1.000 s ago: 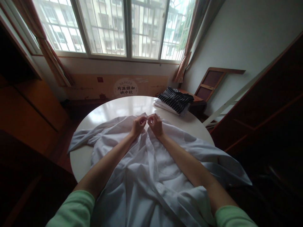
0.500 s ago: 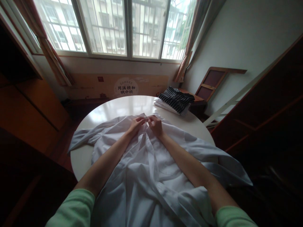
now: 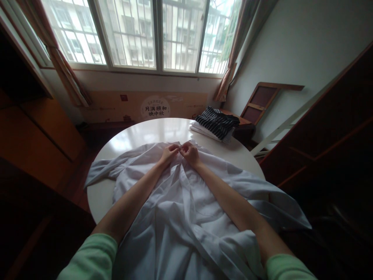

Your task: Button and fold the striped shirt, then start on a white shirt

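A white long-sleeved shirt (image 3: 163, 217) lies spread over the round white table (image 3: 136, 132), its collar end away from me and its lower part hanging toward me. One sleeve stretches out to the left, the other to the right past the table's edge. At the collar, my left hand (image 3: 170, 153) pinches the fabric edge between thumb and fingers. Close against it, my right hand (image 3: 190, 153) is also closed on the front edge of the shirt near the collar. Any button between the fingertips is too small to make out.
A folded black-and-white striped garment (image 3: 217, 122) rests on white folded cloth at the table's back right. Behind it stands a wooden chair (image 3: 259, 103). A barred window (image 3: 157, 39) is ahead, with wooden furniture (image 3: 43, 132) at left and a dark wooden panel (image 3: 320, 136) at right.
Both hands stay at the collar. The fingers have shifted slightly, with the right fingertips a little lower and the collar edge less raised.
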Available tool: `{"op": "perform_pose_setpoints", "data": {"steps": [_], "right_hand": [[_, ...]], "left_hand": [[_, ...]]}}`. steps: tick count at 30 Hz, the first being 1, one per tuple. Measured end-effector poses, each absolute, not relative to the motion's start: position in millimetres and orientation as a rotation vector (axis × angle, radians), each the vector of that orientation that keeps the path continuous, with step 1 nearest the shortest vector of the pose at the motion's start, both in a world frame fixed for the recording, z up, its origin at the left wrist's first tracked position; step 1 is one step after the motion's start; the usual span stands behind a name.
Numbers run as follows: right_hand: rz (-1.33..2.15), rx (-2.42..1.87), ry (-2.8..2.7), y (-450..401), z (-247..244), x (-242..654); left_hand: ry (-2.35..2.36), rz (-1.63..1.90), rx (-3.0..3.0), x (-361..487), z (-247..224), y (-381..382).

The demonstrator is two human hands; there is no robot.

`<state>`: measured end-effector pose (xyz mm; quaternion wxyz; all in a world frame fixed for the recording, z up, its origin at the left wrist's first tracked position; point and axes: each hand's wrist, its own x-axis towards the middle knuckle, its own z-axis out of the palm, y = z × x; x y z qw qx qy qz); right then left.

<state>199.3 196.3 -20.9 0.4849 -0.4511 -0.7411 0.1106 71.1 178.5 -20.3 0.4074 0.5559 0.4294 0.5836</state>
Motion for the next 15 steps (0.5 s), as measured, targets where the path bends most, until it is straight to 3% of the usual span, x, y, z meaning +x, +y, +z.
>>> {"op": "perform_pose_setpoints", "data": {"steps": [15], "right_hand": [[0.283,-1.045,-1.845,191.6,-13.4,199.7]], "left_hand": [[1.166,1.474,1.534,69.5,-24.3,184.1]]}}
